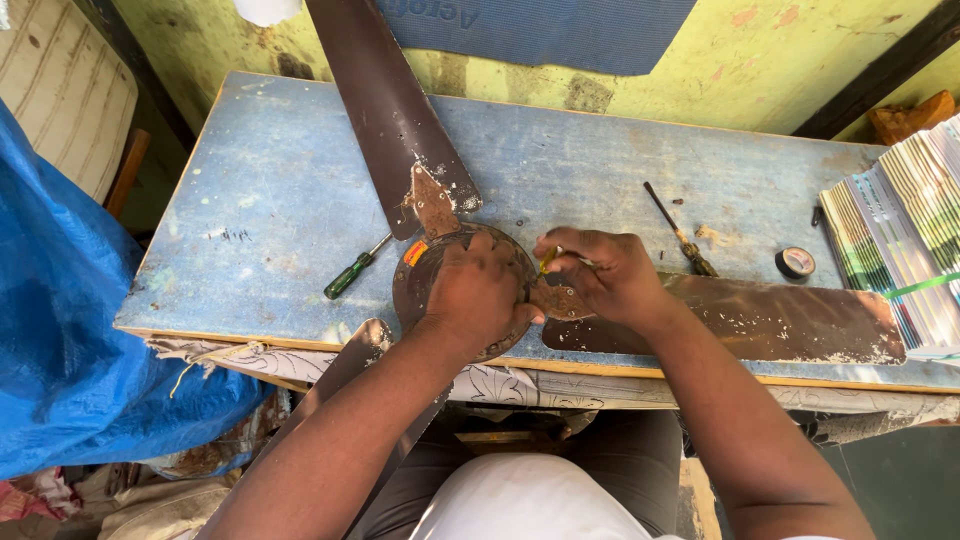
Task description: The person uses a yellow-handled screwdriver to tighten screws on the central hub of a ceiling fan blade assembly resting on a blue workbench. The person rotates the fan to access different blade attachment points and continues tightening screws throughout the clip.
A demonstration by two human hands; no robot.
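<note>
A brown ceiling fan lies on a worn blue table (280,180). Its round rusty motor hub (420,275) sits near the table's front edge, with one blade (385,100) pointing away from me, one blade (770,320) stretching right and a third blade (340,375) hanging off the front. My left hand (478,295) presses down on top of the hub. My right hand (605,275) grips a small yellow-handled tool (548,259) at the bracket where the right blade joins the hub.
A green-handled screwdriver (352,272) lies left of the hub. Another long screwdriver (680,232) and a roll of black tape (795,262) lie to the right. Stacked booklets (900,220) fill the right end. A blue tarp (70,320) hangs at left.
</note>
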